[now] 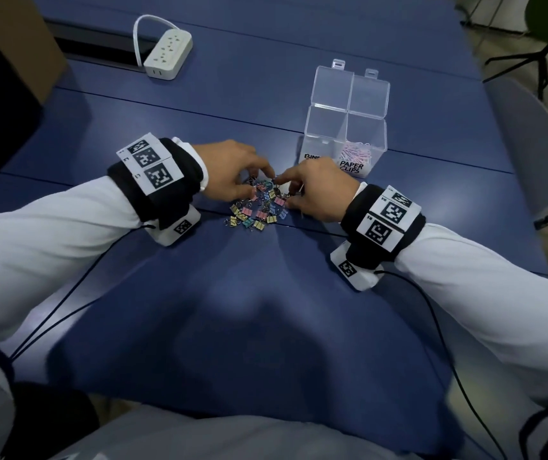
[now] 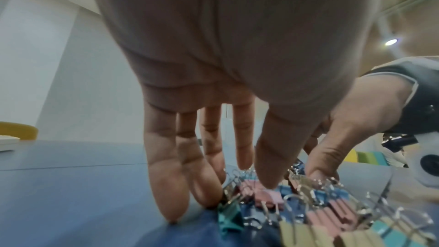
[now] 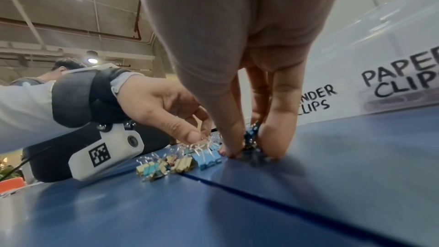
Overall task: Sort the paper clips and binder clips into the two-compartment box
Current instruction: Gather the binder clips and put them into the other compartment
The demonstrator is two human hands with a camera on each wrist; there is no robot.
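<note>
A pile of small coloured binder clips (image 1: 259, 209) lies on the blue table (image 1: 266, 310) between both hands. My left hand (image 1: 256, 179) stands over the pile's far left side; in the left wrist view its straight fingers (image 2: 166, 185) touch the table at the pile's edge and the thumb presses a pink clip (image 2: 270, 195). My right hand (image 1: 285, 194) pinches a blue binder clip (image 3: 250, 134) between thumb and fingers at the pile's right side. The clear two-compartment box (image 1: 345, 127) stands open just behind. Pink paper clips (image 1: 357, 152) fill its right side; the left side looks empty.
A white power strip (image 1: 168, 54) lies at the back left, beside a cardboard box (image 1: 17, 44). A grey chair (image 1: 531, 144) stands off the table's right edge. Black cables (image 1: 66, 293) trail from both wrist cameras across the near table.
</note>
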